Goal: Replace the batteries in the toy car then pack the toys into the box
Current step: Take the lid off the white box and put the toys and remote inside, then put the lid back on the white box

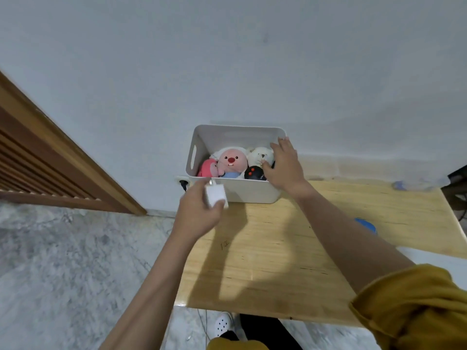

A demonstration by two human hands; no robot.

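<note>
Light wooden table (278,248): left hand (199,215) pinches a small white plug-in charger (214,195); right hand (283,165), fingers spread loose, rests over plush toys (231,161) in the white plastic box (250,192).

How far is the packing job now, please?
Mostly done: the white box already holds a pink plush, a white plush and a black toy. In hand: the right hand reaches into the box; the left hand grips a white charger. No toy car is visible.

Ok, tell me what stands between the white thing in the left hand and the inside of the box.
Only the box's near wall, which the white charger-like block must clear. The left hand holds it just in front. Inside, plush toys and the right hand fill most space.
</note>
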